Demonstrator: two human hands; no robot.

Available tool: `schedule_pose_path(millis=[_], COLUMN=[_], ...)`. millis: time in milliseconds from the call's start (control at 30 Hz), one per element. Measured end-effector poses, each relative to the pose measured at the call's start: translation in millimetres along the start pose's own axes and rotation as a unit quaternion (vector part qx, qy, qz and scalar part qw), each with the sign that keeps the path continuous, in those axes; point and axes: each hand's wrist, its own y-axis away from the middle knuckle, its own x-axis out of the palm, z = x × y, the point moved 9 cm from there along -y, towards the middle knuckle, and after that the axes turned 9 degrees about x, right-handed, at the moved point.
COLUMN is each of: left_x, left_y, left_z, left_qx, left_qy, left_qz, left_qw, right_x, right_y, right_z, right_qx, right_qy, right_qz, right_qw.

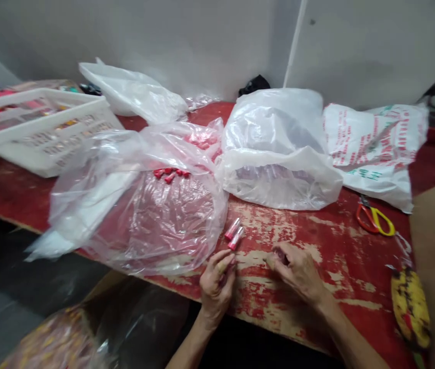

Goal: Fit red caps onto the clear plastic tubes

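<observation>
My left hand [217, 279] rests at the near edge of the worn red table [317, 241], fingers curled round small pink tubes [234, 236] whose ends stick out above the fingertips. My right hand [294, 269] lies beside it, fingers bent in a pinch on something small that I cannot make out. Just left of my hands lies a clear plastic bag [152, 205] with red caps [171, 174] inside.
Two white plastic bags [279, 148] and a printed bag [375, 143] lie behind. A white basket [40, 128] stands at the far left. Orange and yellow scissors [373, 218] and a spotted banana [410, 307] lie at the right. A cardboard box and bag sit below the table.
</observation>
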Motion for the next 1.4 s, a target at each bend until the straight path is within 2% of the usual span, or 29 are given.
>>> schedule_pose_path(millis=[100, 200, 333, 500, 600, 767, 867, 933, 1000, 1167, 1300, 1367, 1400], left_x=[-0.5, -3.7, -2.1, -4.5, -6.7, 1.3, 3.4, 4.5, 6.4, 12.0, 7.8, 6.1, 5.6], left_y=[0.4, -0.3, -0.1, 1.3, 0.1, -1.6, 0.2, 1.0, 0.9, -3.0, -7.6, -8.8, -8.9], left_z=[-3.5, -5.0, -6.2, -7.4, -8.7, -12.9, -13.6, -14.6, -14.4, -12.6, -5.1, 0.1, 1.3], left_qx=[0.003, -0.002, -0.003, -0.006, -0.004, 0.033, 0.049, 0.060, 0.062, 0.066, 0.044, 0.019, 0.012], left_qy=[0.009, 0.005, 0.008, 0.001, -0.005, 0.032, 0.043, 0.045, 0.047, 0.073, 0.094, 0.094, 0.092], left_qz=[0.001, -0.012, -0.008, -0.023, -0.027, 0.032, 0.041, 0.044, 0.059, 0.141, 0.144, 0.130, 0.120], left_qw=[1.000, 1.000, 1.000, 1.000, 1.000, 0.998, 0.997, 0.996, 0.995, 0.985, 0.984, 0.987, 0.988], right_x=[21.4, 31.9, 38.3, 43.8, 52.2, 64.3, 73.9, 77.5, 77.7, 71.8, 62.1, 53.6, 50.1], right_y=[8.2, 14.5, 18.6, 18.1, 17.9, 25.2, 31.5, 33.4, 33.7, 31.5, 22.8, 8.0, -2.9], right_z=[30.0, 45.0, 48.2, 39.5, 45.2, 60.1, 59.7, 56.4, 54.7, 54.6, 54.2, 49.2, 43.2], right_qx=[-0.081, -0.128, -0.129, -0.092, -0.107, -0.143, -0.141, -0.134, -0.134, -0.155, -0.175, -0.142, -0.098], right_qy=[0.034, 0.037, 0.027, 0.021, 0.038, -0.013, -0.049, -0.052, -0.051, -0.075, -0.115, -0.128, -0.120], right_qz=[-0.015, -0.032, -0.025, -0.026, 0.008, 0.079, 0.118, 0.120, 0.109, 0.095, 0.095, 0.071, 0.053], right_qw=[0.996, 0.991, 0.991, 0.995, 0.994, 0.987, 0.982, 0.982, 0.984, 0.980, 0.973, 0.979, 0.987])
